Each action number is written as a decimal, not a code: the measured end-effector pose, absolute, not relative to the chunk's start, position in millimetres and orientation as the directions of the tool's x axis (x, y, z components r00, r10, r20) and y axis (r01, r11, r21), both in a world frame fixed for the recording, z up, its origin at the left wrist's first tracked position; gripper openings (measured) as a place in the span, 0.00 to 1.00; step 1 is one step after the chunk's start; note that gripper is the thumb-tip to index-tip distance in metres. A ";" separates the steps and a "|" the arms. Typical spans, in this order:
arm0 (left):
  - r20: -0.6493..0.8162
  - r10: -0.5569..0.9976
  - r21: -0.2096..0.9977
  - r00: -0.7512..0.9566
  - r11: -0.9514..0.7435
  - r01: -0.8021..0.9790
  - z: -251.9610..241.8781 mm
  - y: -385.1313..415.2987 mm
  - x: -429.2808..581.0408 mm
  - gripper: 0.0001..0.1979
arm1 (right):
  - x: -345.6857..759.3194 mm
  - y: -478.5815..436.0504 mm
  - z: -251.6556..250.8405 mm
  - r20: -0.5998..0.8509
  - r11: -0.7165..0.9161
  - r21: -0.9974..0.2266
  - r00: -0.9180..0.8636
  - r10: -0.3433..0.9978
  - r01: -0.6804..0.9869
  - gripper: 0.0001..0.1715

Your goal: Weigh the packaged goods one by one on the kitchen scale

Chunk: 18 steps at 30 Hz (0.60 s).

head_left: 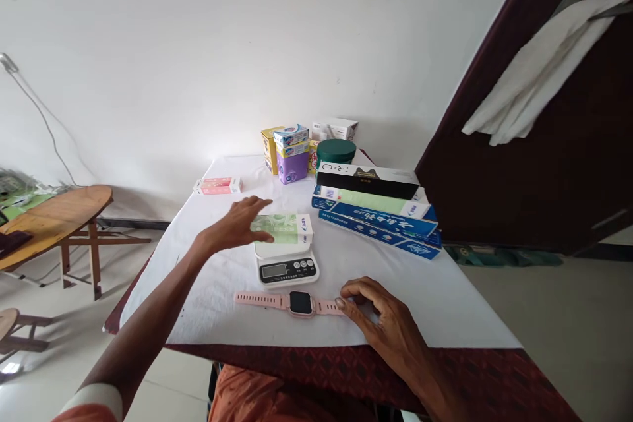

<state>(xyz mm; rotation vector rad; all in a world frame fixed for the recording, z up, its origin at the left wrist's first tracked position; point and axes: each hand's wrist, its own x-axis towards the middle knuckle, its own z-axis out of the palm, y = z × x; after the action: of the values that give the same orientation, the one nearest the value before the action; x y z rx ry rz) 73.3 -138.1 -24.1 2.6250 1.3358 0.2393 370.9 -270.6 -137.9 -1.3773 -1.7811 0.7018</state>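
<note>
A white kitchen scale (288, 271) with a dark button panel stands on the white-covered table. On its platform lies a green and white box (284, 229). My left hand (241, 223) reaches over the box's left end with fingers stretched and thumb apart; whether it touches the box is hard to tell. In front of the scale a smartwatch (301, 303) with a pink strap lies flat, its dark screen up. My right hand (383, 316) is curled at the right strap end, thumb and forefinger tips close together on it.
At right lie several long boxes, including a blue box (380, 232) and a black-and-white box (368, 178). Behind them are a green-lidded tub (336, 150) and a purple pack (291, 168). A pink box (218, 186) lies back left. A wooden table (74, 211) stands at left.
</note>
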 end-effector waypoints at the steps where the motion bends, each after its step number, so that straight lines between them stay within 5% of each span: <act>1: 0.023 0.807 0.223 0.590 -0.580 0.784 -27.9 -140.2 77.4 0.35 | 371.3 -270.3 -138.5 0.237 0.267 -0.792 -0.127 0.963 0.549 0.14; 8: -0.009 0.825 0.181 0.565 -0.555 0.812 -41.3 -126.7 59.6 0.24 | 376.2 -264.8 -146.3 0.251 0.258 -0.778 -0.093 0.964 0.573 0.15; 18: 0.085 0.986 0.010 0.143 -0.144 0.989 -15.2 -6.9 -21.4 0.24 | 373.9 -262.2 -146.0 0.268 0.270 -0.769 -0.092 0.959 0.579 0.15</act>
<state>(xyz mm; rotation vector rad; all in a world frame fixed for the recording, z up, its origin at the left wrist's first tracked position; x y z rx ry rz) -21.4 -6.9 -15.2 2.4103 2.0853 0.1134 373.9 -262.2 -146.0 -1.4049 -1.7742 0.6250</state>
